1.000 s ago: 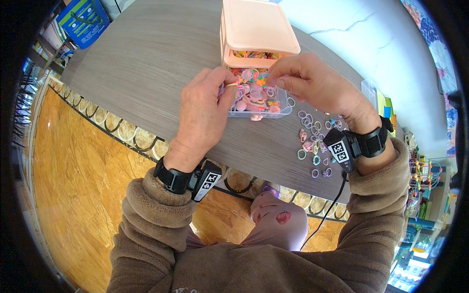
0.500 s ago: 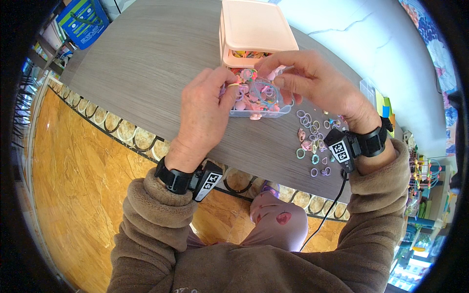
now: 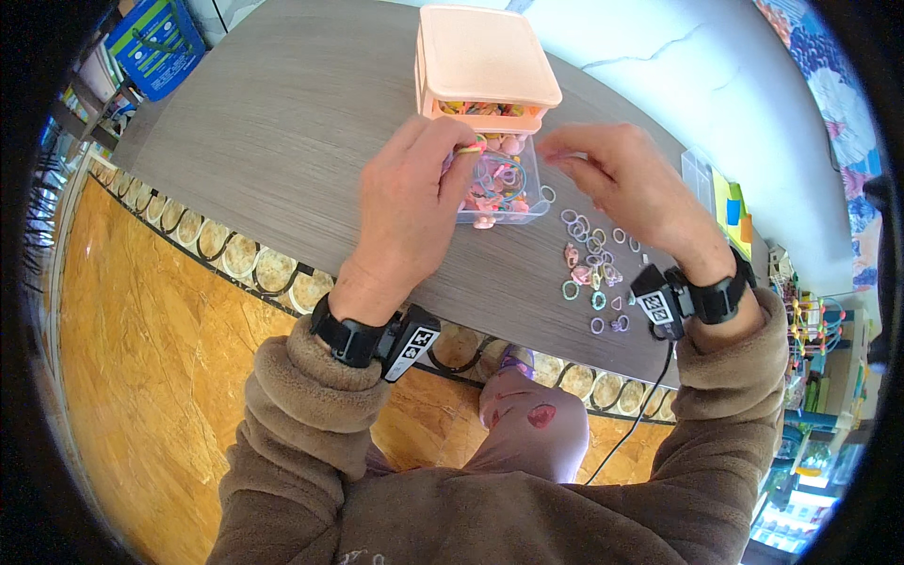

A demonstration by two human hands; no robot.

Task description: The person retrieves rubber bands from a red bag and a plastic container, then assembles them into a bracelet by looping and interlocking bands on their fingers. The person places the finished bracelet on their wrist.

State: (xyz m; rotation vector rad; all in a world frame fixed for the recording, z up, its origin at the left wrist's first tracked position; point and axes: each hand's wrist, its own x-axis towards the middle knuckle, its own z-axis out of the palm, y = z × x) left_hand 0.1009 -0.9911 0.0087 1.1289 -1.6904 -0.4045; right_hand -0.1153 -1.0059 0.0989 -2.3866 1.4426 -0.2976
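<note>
A pull-out drawer (image 3: 532, 212) of clear plastic juts from the peach storage box (image 3: 490, 56), filled with small pink, blue and lilac hair ties (image 3: 508, 179). Over the drawer's left side, my left hand (image 3: 405, 198) is closed, pinching a hair tie (image 3: 470, 149) with a yellowish band and a pinkish bit. My right hand (image 3: 617, 179) hovers just right of the drawer, its thumb and fingers drawn together; something small and pale may be between the tips, too unclear to name. Below it, several loose hair ties (image 3: 593, 254) lie on the grey table.
The wood-grain table (image 3: 282, 122) stretches away to the left. A clear container (image 3: 697, 174) and yellow sheets (image 3: 730, 207) stand at the right edge. A blue bag (image 3: 155, 47) is at the far left. A black cable (image 3: 631, 424) hangs from my right wrist device.
My right hand has drawn away from the drawer toward the right, uncovering its right side. My left hand has shifted slightly rightward in view, still pinching the hair tie.
</note>
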